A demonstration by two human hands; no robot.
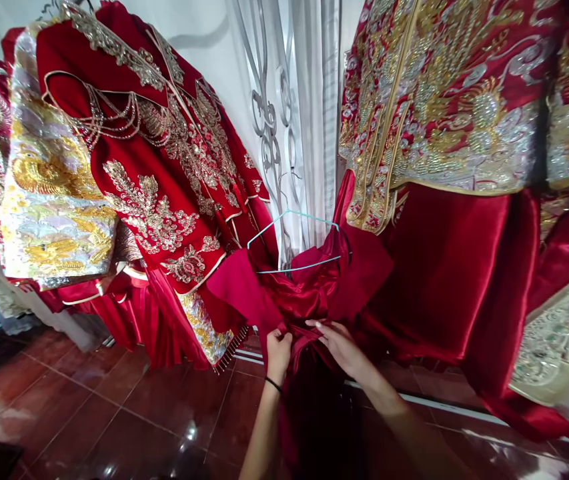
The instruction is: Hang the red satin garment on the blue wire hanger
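A dark red dress (234,283) with a shiny lining hangs in the middle of the head view on a pale blue wire hanger (309,215). My left hand (279,350), with a black band at the wrist, is closed on the cloth at the dress's waist. Just to the right, my right hand (337,343) is at the same gathered cloth, its thumb and fingers pinching a fold. The hanger's hook shows in front of a white metal grille (267,120). Below my hands the dress falls into deep shadow, so its lower part is hard to see.
Red embroidered jackets (164,153) and a gold-and-white garment (57,200) hang at the left. A heavily beaded red jacket (444,100) over a satin skirt (444,267) hangs close on the right. Glossy dark red tiles (164,400) cover the floor.
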